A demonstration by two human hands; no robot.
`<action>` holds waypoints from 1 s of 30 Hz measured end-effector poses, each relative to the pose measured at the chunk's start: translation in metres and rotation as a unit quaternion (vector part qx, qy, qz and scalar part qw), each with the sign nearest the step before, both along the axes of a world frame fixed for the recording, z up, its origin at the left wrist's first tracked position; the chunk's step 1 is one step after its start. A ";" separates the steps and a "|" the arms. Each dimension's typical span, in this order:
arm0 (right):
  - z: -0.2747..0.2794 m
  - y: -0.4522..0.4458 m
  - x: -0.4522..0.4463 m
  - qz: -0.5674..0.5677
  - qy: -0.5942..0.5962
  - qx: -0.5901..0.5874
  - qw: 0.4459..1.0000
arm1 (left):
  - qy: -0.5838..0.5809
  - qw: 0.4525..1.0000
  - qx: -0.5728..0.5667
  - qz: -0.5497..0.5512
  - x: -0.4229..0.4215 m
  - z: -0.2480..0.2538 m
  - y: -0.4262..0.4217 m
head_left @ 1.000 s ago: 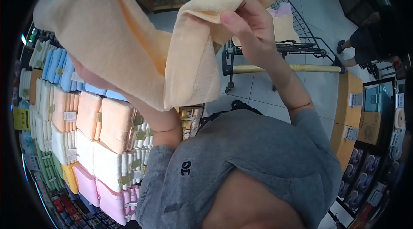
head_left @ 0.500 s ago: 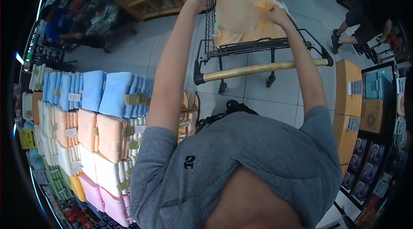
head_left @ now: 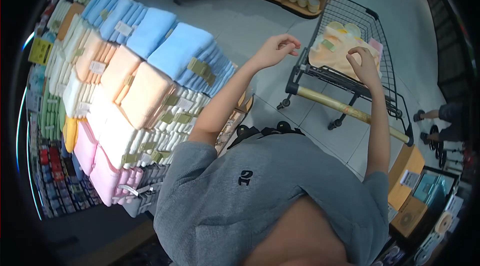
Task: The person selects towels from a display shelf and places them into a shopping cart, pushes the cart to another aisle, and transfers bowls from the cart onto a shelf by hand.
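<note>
A peach towel (head_left: 332, 55) with a green paper label lies in the black wire shopping cart (head_left: 321, 72). Over the towel hovers my right hand (head_left: 366, 67), its thumb and forefinger apart in a curve with nothing between them. My left hand (head_left: 276, 51) is raised in the air left of the cart, fingers loosely bent and holding nothing. Closest to it on the left are folded blue towels (head_left: 182, 48) on a stacked display. Behind the peach towel, some round yellowish items (head_left: 352, 29) sit in the cart; their kind is unclear.
Folded peach towels (head_left: 145, 93), white ones and pink towels (head_left: 105, 176) fill the display on my left. A wooden shelf (head_left: 295, 3) with jars stands beyond the cart. At right are a wooden box (head_left: 406, 166) and a person's legs (head_left: 442, 113).
The peach cloth held up between both hands is now down in the cart, released. My left hand has moved off it. The view has turned left, toward the towel display.
</note>
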State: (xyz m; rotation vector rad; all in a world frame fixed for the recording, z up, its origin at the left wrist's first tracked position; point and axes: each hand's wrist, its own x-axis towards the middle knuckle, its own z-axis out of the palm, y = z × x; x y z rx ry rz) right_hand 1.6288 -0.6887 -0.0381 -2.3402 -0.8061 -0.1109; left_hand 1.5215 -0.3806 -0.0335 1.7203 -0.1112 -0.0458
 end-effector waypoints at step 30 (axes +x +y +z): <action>0.001 0.424 -0.079 0.127 -0.003 0.158 0.979 | -0.102 0.885 -0.133 0.433 -0.278 0.065 0.184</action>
